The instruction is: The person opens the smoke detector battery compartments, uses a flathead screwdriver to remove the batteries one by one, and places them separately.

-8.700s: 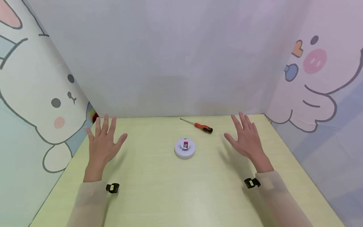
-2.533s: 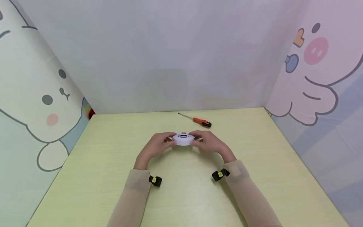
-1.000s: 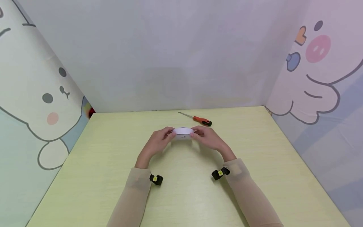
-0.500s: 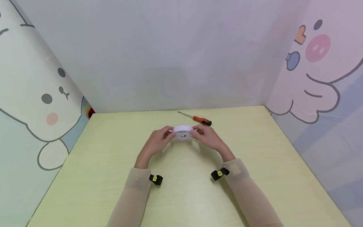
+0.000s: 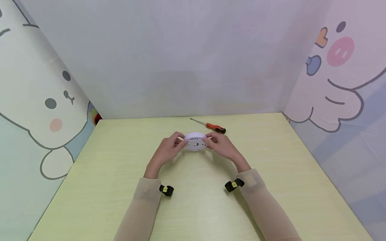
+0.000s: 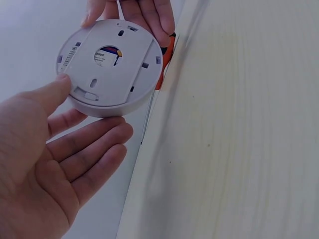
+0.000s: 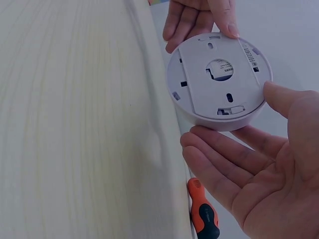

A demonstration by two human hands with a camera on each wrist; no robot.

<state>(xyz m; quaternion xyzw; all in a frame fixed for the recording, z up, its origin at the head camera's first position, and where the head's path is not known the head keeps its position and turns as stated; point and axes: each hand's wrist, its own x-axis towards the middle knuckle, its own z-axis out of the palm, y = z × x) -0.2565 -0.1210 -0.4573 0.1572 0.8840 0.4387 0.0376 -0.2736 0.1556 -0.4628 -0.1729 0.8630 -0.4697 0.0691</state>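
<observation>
The left hand point(image 5: 167, 149) and right hand point(image 5: 222, 146) pinch opposite edges of the round white device point(image 5: 194, 142), held tilted above the table point(image 5: 193, 204) near the screwdriver point(image 5: 215, 128). Both wrist views resolve its slotted back plate point(image 6: 130, 73) and central opening point(image 6: 106, 58), with printing visible inside; the head view shows small dark marks only.

A screwdriver point(image 5: 215, 128) with an orange-and-black handle lies near the far edge of the pale, wood-grained tabletop point(image 5: 90, 167), its shaft pointing left. Behind stands a plain light backdrop point(image 5: 181, 60); the left side panel point(image 5: 18, 180) shows a white cartoon figure, the right panel point(image 5: 371, 134) a pink-snouted one
</observation>
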